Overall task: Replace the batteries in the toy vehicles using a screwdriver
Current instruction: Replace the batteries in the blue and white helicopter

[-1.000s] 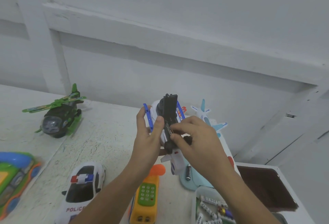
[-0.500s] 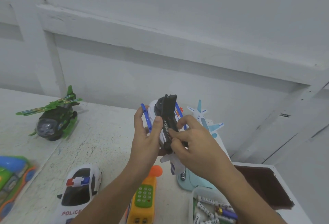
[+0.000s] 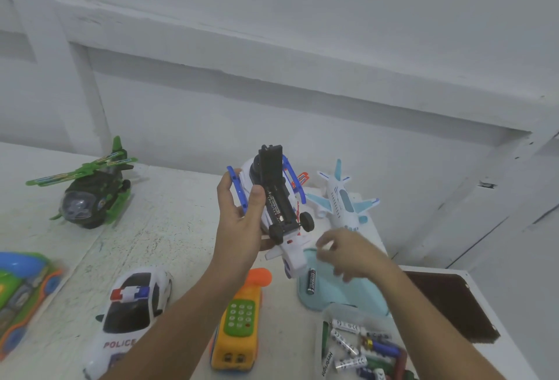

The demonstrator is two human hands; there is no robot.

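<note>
Gripping upturned toy helicopter (image 3: pixel 277 198), left hand (image 3: pixel 239 228) curled round; right hand (image 3: pixel 351 254) blurred, grip unclear.

Orange toy phone (image 3: pixel 239 322) on white table (image 3: pixel 169 228); brown panel (image 3: pixel 447 304) far right.

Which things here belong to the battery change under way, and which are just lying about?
In use: white toy helicopter with blue skids, gripped by the left hand; right hand over the tray; loose black battery on pale blue plastic tray; clear plastic box of batteries.
Lying about: green toy helicopter; white police car; orange-and-yellow toy phone; white-and-blue toy plane.
</note>
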